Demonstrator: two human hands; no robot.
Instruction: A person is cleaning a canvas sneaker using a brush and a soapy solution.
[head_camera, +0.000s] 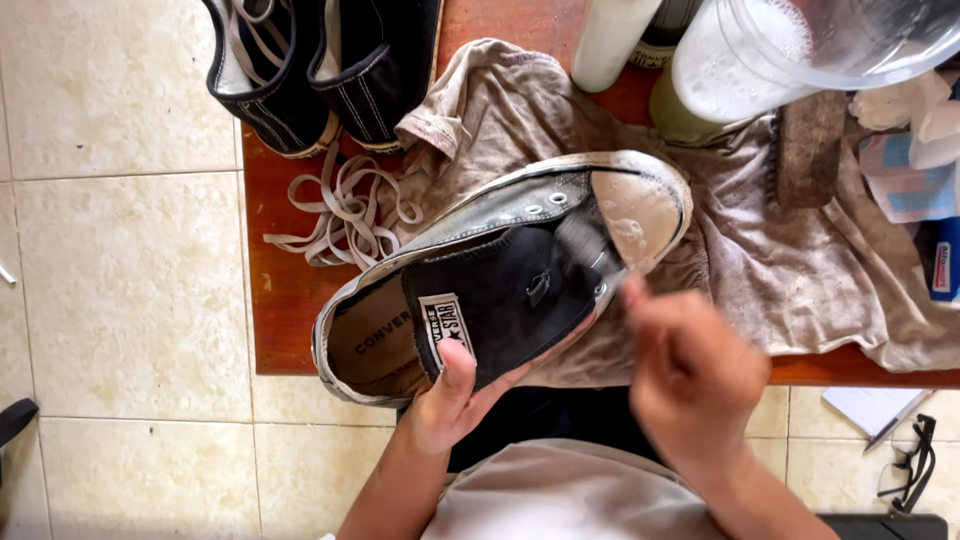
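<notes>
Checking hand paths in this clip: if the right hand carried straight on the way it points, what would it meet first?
Probably the shoe's white rubber toe cap. The blurred right hand points up-left with a small brush, apparently already at the tongue by the cap; depth unclear.

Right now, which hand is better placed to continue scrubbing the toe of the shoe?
The right hand: it holds the brush against the shoe near the toe. The left hand grips the tongue.

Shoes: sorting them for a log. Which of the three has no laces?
The grey shoe held by the left hand; its eyelets are empty, while the two black shoes behind are apart.
</notes>
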